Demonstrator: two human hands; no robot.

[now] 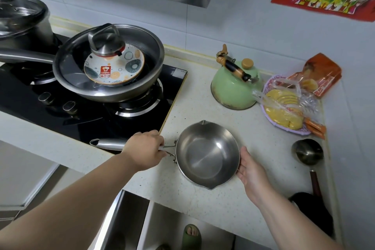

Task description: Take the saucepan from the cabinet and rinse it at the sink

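A small stainless steel saucepan [205,156] with two pouring spouts sits on the pale speckled counter [203,97], right of the stove. Its long steel handle points left over the stove's front corner. My left hand [145,149] grips that handle close to the pan's wall. My right hand [250,170] rests against the pan's right rim with straight fingers. The pan is empty inside. No sink is in view.
A black gas stove [91,115] carries a large lidded frying pan [109,63] and a steel pot [22,20]. A green kettle [233,87], a basket of yellow food [284,105] and a ladle [307,151] stand to the right. An open cabinet [129,221] is below the counter edge.
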